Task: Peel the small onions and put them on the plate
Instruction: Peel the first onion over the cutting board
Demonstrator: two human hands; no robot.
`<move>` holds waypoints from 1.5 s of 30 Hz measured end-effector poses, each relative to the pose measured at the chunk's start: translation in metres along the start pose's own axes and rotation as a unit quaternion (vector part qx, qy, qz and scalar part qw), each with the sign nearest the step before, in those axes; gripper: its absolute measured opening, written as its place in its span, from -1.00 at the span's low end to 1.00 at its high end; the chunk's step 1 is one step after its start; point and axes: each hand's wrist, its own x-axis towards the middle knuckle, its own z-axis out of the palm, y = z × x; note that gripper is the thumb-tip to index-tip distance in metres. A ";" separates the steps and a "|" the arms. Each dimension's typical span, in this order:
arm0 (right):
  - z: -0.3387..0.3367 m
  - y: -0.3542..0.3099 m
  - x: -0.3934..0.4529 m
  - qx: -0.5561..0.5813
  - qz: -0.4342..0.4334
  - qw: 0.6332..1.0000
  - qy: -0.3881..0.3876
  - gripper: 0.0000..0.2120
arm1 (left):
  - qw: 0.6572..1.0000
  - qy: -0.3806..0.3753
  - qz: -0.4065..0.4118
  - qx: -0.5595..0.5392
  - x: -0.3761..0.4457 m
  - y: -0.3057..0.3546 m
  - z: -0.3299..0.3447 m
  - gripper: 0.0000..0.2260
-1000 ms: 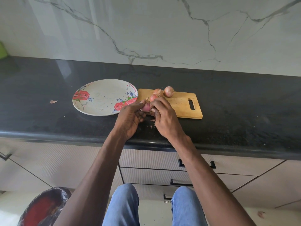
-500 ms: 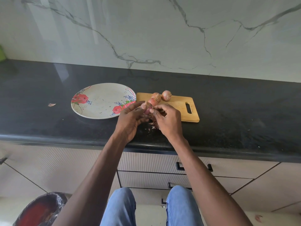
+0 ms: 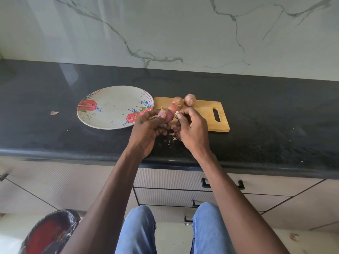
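My left hand [image 3: 146,132] grips a small purple-pink onion [image 3: 167,116] just above the counter, in front of the cutting board. My right hand [image 3: 192,131] pinches a strip of onion skin [image 3: 177,113] at the onion's right side between thumb and forefinger. Three unpeeled small onions [image 3: 190,99] lie on the wooden cutting board [image 3: 205,114], one of them [image 3: 173,107] right behind the held onion. The white floral plate [image 3: 110,107] sits left of the board and holds no onions.
Bits of peel [image 3: 171,139] lie on the black counter [image 3: 275,116] under my hands, and one scrap [image 3: 54,112] lies left of the plate. A bin lined with a black bag [image 3: 49,233] stands on the floor at lower left. Drawers [image 3: 183,180] run below the counter edge.
My right hand has drawn slightly right and up, pulling a strip of skin off the onion. More of the onion shows between my hands. The camera has tilted a little.
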 end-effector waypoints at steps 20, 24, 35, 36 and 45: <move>-0.006 -0.001 0.002 -0.043 0.030 0.998 0.022 -0.78 | 0.998 -0.038 -0.026 -0.033 -0.005 0.006 0.000 -0.88; -0.007 -0.003 0.001 0.014 -0.009 0.999 0.034 -0.84 | 0.998 -0.049 -0.020 -0.031 -0.004 0.005 -0.002 -0.81; -0.004 0.001 0.001 -0.007 -0.028 0.999 0.026 -0.90 | 0.998 -0.052 -0.019 0.026 0.001 -0.001 -0.008 -0.66; -0.003 0.001 0.001 -0.023 -0.033 0.999 0.031 -0.91 | 0.998 -0.055 -0.020 0.031 0.001 -0.002 -0.008 -0.66; -0.006 0.002 0.002 0.039 -0.009 0.999 0.016 -0.86 | 0.998 -0.057 -0.015 -0.005 -0.002 0.000 -0.003 -0.73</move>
